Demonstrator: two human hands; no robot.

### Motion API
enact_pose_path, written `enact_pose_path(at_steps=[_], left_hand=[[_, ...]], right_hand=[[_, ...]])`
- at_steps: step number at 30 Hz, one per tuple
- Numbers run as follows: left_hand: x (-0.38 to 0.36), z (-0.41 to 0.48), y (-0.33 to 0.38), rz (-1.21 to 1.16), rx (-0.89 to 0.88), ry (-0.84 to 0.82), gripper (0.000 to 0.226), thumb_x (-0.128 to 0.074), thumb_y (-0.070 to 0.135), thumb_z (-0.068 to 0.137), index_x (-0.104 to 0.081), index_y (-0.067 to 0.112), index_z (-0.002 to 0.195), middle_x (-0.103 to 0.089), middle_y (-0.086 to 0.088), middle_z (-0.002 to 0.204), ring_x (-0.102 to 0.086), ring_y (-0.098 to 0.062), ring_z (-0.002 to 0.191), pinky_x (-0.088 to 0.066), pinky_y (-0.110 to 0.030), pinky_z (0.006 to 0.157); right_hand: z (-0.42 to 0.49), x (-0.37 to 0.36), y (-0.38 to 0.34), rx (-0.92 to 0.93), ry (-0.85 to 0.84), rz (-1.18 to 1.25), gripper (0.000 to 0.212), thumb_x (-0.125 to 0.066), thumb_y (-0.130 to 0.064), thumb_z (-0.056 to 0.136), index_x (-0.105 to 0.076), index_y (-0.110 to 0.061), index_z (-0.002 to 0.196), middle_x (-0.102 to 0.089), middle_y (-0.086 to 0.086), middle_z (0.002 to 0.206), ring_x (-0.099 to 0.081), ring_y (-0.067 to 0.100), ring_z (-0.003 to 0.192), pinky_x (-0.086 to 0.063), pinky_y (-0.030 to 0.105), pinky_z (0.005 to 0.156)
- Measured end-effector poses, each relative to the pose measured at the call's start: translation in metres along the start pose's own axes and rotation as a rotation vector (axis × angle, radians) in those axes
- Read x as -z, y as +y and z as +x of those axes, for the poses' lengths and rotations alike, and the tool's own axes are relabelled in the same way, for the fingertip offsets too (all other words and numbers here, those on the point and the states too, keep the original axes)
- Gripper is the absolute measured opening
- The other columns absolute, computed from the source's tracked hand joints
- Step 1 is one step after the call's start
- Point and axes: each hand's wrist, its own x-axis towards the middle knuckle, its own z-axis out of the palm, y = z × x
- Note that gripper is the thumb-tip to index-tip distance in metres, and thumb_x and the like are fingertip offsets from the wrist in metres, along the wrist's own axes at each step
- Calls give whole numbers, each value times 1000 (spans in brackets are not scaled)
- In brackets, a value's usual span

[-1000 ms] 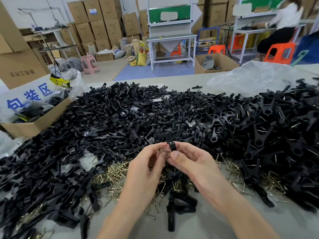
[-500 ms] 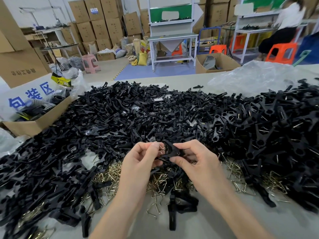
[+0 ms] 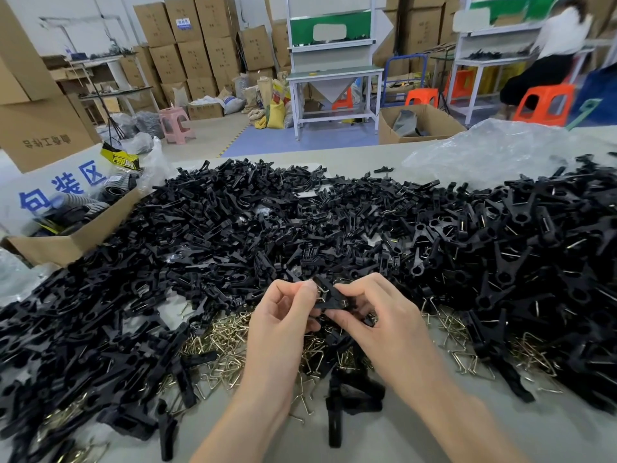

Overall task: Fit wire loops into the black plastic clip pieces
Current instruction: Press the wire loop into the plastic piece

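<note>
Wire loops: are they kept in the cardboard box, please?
No, the wire loops lie loose on the table among the clips.

The clip pile (image 3: 233, 228) covers the worktop (image 3: 561, 436) from left edge to right edge, with no bare lane across the middle. Wire loops (image 3: 220, 339) lie thick along its near side, under and beside the left hand (image 3: 283, 315) and right hand (image 3: 384, 319). Bare worktop shows near the person: between the forearms, broken by a few stray clips (image 3: 337, 402), and right of the right forearm. Beyond the pile runs a bare strip, closed on the right by a crumpled plastic bag (image 3: 494, 152). A cardboard box (image 3: 76, 242) stands just beside the pile's left edge.
</note>
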Motion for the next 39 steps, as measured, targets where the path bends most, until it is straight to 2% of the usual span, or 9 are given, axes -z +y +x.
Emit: enact_pose_path(at_steps=[9,15,17,19,24,27,30,36,39], left_hand=[[-1,-1,-3,50,-11,19,22,-66,29,95,-66,30,73,-68,2,79,-61,-10,72,-54,-27,68],[10,5,8,7,108,-166,20,-68,22,94,-66,20,74,-68,-6,87,-64,-14,78,-54,-27,65],[15,8,9,19,142,-197,26,-65,16,96,-65,20,70,-68,-9,88,-65,-16,78,-54,-28,66],[18,10,9,21,180,-225,30,-65,13,95,-64,20,67,-67,-12,89,-64,-18,77,-54,-28,66],[20,10,13,-4,277,-376,17,-69,22,83,-65,19,67,-62,-12,87,-64,-17,77,-56,-28,68],[23,11,14,-67,297,-432,12,-69,19,85,-69,15,73,-66,-13,94,-66,-19,83,-57,-28,71],[23,10,14,-62,283,-436,9,-70,21,84,-71,14,78,-67,-13,100,-65,-21,88,-57,-30,73],[20,8,9,-103,279,-423,12,-70,21,86,-65,12,79,-66,-17,101,-66,-20,87,-57,-30,75],[17,7,9,-148,309,-442,13,-71,22,85,-66,10,83,-67,-14,97,-67,-21,87,-58,-32,75]], right_hand=[[-2,-4,2,44,22,-67,25,-80,-31,83,-69,-21,103,-56,-22,96,-51,-19,86,-40,3,75],[1,1,8,7,-6,-26,27,-78,-29,85,-72,-27,111,-59,-21,100,-56,-6,94,-48,18,80],[2,2,8,-2,-35,-24,28,-76,-30,87,-71,-31,114,-60,-20,105,-59,0,98,-48,21,84],[2,3,10,-8,-50,-24,28,-76,-28,87,-72,-33,115,-60,-21,107,-60,3,99,-47,20,84],[3,7,13,15,-113,-34,26,-74,-22,90,-74,-31,114,-62,-23,108,-59,3,105,-45,18,89],[5,11,14,-37,-138,112,27,-73,-16,90,-74,-33,111,-63,-23,107,-61,4,103,-44,15,88],[7,13,15,-57,-125,174,29,-75,-14,89,-74,-34,110,-64,-22,107,-63,4,97,-46,15,85],[5,11,17,-34,-139,129,31,-75,-19,90,-70,-42,110,-63,-25,110,-61,5,107,-47,20,91],[6,12,16,-32,-126,138,34,-74,-19,90,-68,-46,110,-64,-25,111,-61,4,109,-48,23,92]])
